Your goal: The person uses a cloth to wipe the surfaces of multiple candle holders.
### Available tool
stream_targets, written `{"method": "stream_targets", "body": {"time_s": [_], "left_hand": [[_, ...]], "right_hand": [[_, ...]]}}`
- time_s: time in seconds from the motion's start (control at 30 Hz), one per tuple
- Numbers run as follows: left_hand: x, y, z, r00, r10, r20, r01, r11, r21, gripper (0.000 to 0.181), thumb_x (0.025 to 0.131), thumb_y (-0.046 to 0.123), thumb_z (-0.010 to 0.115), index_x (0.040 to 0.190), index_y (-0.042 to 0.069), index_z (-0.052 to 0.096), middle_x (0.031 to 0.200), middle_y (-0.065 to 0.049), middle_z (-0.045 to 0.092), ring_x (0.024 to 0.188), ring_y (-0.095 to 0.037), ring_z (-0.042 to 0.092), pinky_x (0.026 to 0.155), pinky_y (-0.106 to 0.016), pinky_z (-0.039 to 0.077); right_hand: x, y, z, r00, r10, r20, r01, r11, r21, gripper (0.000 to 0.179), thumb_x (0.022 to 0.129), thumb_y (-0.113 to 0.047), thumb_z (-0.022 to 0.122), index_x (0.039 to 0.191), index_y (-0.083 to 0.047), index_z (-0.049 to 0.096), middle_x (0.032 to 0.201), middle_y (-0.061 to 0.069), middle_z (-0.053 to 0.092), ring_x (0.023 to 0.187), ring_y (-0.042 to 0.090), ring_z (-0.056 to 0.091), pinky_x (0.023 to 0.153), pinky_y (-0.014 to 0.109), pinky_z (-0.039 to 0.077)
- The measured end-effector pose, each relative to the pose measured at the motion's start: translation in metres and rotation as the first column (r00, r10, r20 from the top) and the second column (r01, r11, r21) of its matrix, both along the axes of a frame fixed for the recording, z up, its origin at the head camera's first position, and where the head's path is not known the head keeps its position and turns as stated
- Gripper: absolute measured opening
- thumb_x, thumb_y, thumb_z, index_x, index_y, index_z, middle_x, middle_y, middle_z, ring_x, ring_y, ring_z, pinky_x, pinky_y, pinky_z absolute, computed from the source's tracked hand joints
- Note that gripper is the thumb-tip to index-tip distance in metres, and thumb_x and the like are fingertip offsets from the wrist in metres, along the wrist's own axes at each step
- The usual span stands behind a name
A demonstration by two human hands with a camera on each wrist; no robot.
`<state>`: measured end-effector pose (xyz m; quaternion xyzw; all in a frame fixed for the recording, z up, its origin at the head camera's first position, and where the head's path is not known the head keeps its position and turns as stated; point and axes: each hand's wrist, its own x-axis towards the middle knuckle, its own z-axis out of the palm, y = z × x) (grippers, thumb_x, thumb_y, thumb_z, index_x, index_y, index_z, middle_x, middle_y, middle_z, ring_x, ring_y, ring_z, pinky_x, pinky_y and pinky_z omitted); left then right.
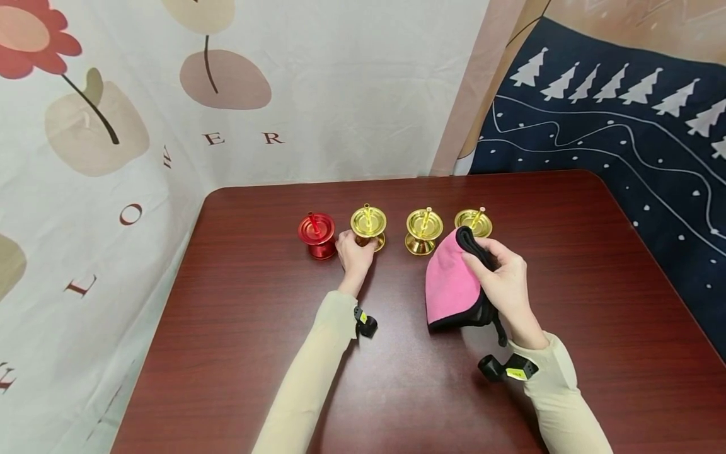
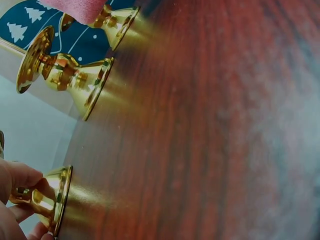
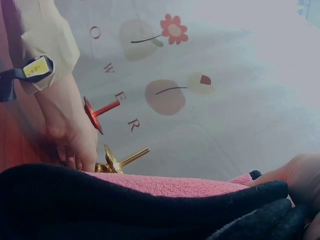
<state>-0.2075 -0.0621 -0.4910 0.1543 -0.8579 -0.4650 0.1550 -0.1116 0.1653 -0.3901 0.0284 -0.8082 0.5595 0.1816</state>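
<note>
My left hand (image 1: 355,255) grips a gold candle holder (image 1: 368,222) by its stem, below the dish. In the left wrist view, fingers (image 2: 25,175) lie round the stem just above the flared base (image 2: 61,195), which appears to rest on the table. My right hand (image 1: 507,277) pinches a folded pink cloth (image 1: 450,277) with black edging between thumb and fingers. The cloth hangs above the table, partly hiding the rightmost gold candle holder (image 1: 466,217). Between the hands stands another gold candle holder (image 1: 423,224). Terry-like pink fabric (image 3: 170,185) shows in the right wrist view.
A red candle holder (image 1: 317,234) stands just left of my left hand. All the holders form a row near the far edge of the dark red wooden table (image 1: 255,347). Printed curtains (image 1: 351,94) hang behind the table.
</note>
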Motion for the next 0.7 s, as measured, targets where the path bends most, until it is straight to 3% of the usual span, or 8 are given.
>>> {"method": "stream_targets", "body": {"time_s": [0.17,0.27,0.53,0.7], "left_hand": [[-0.0019,0.0000,-0.0029,1.000,0.008,-0.006,-0.008,1.000,-0.009,0.031,0.068,0.014,0.078,0.093,-0.002,0.068,0.104,-0.018,0.058,0.101,-0.035,0.049,0.088,-0.044,0.038],[-0.0024,0.0003,-0.0032,1.000,0.015,-0.010,-0.015,1.000,-0.010,0.029,0.068,0.015,0.079,0.089,-0.002,0.068,0.103,-0.018,0.059,0.100,-0.035,0.050,0.087,-0.044,0.038],[-0.0021,-0.0002,-0.0041,0.999,0.010,-0.035,-0.010,1.000,-0.001,0.030,0.067,0.014,0.080,0.090,-0.001,0.068,0.102,-0.017,0.060,0.099,-0.034,0.051,0.088,-0.043,0.038],[0.0020,-0.0010,-0.0042,0.997,-0.010,-0.080,0.010,1.000,0.000,0.031,0.066,0.014,0.081,0.091,0.000,0.069,0.099,-0.016,0.061,0.098,-0.034,0.052,0.087,-0.043,0.038]], "right_hand": [[-0.0013,-0.0003,-0.0005,0.999,0.016,0.042,-0.013,0.996,-0.087,0.022,0.079,-0.001,0.072,0.099,0.006,0.066,0.083,-0.009,0.065,0.069,0.003,0.059,0.062,0.014,0.045],[-0.0017,-0.0004,0.0003,0.998,0.024,0.059,-0.017,0.994,-0.112,0.022,0.079,0.000,0.071,0.099,0.008,0.065,0.080,-0.015,0.063,0.067,0.003,0.058,0.060,0.013,0.045],[-0.0035,-0.0006,0.0013,0.992,0.035,0.121,-0.008,0.976,-0.217,0.023,0.081,0.001,0.069,0.100,0.010,0.062,0.078,-0.013,0.065,0.067,0.002,0.061,0.059,0.014,0.048],[-0.0040,0.0002,0.0021,0.988,0.044,0.149,0.002,0.955,-0.295,0.016,0.080,0.001,0.069,0.095,0.002,0.064,0.077,-0.008,0.066,0.065,0.003,0.061,0.059,0.015,0.050]]}}
